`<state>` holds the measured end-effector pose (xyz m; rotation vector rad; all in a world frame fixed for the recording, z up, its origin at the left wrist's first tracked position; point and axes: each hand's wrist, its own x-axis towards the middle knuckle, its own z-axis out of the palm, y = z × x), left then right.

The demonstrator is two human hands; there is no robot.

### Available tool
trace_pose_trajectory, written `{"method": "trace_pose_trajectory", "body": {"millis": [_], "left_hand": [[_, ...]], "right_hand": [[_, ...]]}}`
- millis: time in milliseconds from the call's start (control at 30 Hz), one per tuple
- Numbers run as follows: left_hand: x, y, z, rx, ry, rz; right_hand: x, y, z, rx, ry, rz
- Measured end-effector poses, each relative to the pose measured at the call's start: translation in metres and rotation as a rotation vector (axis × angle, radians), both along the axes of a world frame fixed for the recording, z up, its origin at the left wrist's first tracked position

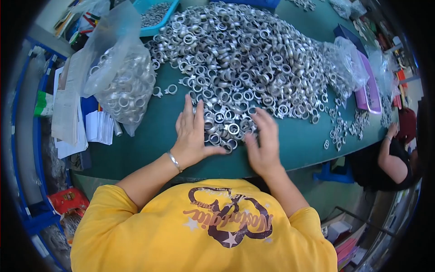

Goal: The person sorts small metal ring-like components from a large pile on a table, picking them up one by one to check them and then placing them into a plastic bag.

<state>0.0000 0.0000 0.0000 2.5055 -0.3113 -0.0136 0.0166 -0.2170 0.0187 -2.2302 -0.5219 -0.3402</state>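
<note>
The green table (312, 137) bears rings (247, 68), some behind a blurred right hand (265, 152).

Left fingers (199, 119) and right fingers (268, 124) flank metal rings (218, 117) on a green table (131, 156).

I read one view: head, left lens of the worn fisheye pair. It looks from the wearer's head steeply down and forward, upright and unmirrored. Nearest: yellow shirt (204, 235), along the lower edge. Left hand (188, 138) and right hand (265, 145) lie near mid-frame, at arm's reach. Beyond, I see green table (308, 136) running away toward the top, its near edge bowed; black rounds off the corners.
</note>
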Motion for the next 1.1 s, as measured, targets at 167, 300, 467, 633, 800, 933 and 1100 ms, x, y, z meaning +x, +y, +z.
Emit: {"method": "trace_pose_trajectory", "body": {"millis": [167,300,467,633,800,933,1100], "left_hand": [[0.036,0.008,0.003,0.094,-0.155,-0.002],[0.045,0.013,0.008,0.067,-0.122,0.023],[0.041,0.012,0.027,-0.193,-0.179,0.143],[0.044,0.003,0.029,-0.362,-0.283,0.047],[0.045,-0.006,0.034,-0.475,-0.332,0.075],[0.047,-0.007,0.042,-0.528,-0.392,0.107],[0.043,-0.016,0.040,-0.599,-0.374,0.096]], "right_hand": [[0.043,-0.023,0.005,0.031,-0.030,-0.104],[0.053,-0.007,0.006,-0.293,-0.096,-0.036],[0.056,-0.015,0.009,-0.365,-0.080,-0.041],[0.044,-0.016,0.012,-0.036,0.143,-0.026],[0.044,-0.018,0.015,-0.167,-0.034,-0.021],[0.049,-0.010,0.026,-0.106,-0.112,-0.042],[0.052,0.005,0.027,-0.278,-0.089,-0.023]]}}
